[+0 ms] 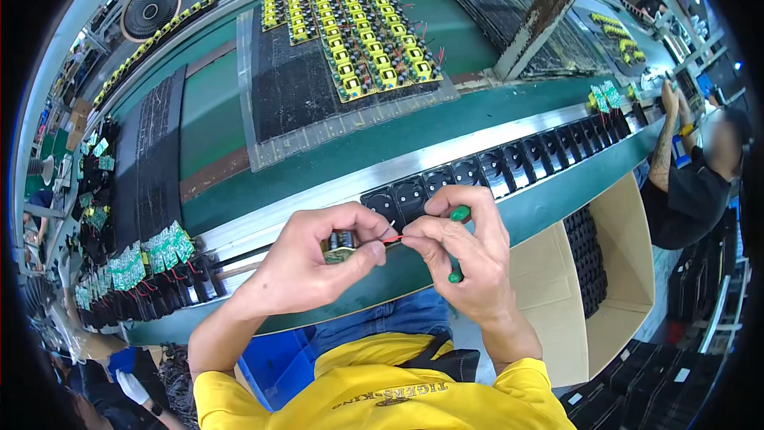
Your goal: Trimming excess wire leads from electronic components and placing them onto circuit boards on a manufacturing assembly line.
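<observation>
- Red wire (395, 239): one, thin; location, between both hands, above the green desk (358, 137).
- Left hand (314, 259): grip pinching one end of the red wire at the fingertips.
- Circuit board (338, 255): one, partly hidden within the curl of the left hand; whether it is gripped, cannot tell.
- Right hand (469, 251): grip pinching the wire's other end; one tool (459, 213) tucked in the fingers, two rounded green ends visible.
- Black plastic cases (411, 195): one row, more than ten, boxlike, beside a smooth metal rail (334, 185).
- Cardboard box (549, 295): one, open.
</observation>
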`<state>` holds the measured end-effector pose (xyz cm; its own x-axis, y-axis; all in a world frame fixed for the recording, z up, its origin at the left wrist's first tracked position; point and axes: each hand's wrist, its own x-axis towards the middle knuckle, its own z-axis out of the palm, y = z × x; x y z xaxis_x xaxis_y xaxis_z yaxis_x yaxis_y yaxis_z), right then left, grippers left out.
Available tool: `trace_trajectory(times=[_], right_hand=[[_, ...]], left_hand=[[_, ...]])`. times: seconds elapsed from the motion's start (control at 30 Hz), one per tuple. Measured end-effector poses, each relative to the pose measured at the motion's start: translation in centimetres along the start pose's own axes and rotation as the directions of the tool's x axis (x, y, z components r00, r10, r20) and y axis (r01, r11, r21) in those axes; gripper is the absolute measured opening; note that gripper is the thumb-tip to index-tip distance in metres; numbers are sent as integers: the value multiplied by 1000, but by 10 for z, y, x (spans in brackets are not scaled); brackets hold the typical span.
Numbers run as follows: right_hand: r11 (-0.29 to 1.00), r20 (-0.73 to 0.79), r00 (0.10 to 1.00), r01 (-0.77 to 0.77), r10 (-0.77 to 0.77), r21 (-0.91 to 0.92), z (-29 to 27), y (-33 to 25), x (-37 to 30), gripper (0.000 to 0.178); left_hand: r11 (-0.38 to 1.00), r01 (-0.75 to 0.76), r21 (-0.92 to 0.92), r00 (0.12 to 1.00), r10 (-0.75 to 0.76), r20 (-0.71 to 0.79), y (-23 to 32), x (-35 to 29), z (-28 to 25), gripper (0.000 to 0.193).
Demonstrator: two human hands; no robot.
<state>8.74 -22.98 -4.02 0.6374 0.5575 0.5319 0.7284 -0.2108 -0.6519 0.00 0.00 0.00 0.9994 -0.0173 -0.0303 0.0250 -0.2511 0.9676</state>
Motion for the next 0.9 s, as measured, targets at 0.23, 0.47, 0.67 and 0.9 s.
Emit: trace_trajectory(times=[0.23,0.47,0.67,0.9], right_hand=[[987,-12,989,150,-149,57,-15,-15,15,27],[229,-72,985,35,156,973,-23,-33,33,60],[-143,-91,980,117,177,983,-15,-39,52,53],[-137,-102,980,126,170,983,-3,-47,54,42]], left_hand=[[973,-20,-229,980,-26,-196,-3,-27,23,9],[928,-243,-281,842,58,-536,-13,-49,54,5],[918,-239,-316,843,35,-537,-23,-55,61,8],[923,-209,-323,845,4,-534,-26,-56,58,8]])
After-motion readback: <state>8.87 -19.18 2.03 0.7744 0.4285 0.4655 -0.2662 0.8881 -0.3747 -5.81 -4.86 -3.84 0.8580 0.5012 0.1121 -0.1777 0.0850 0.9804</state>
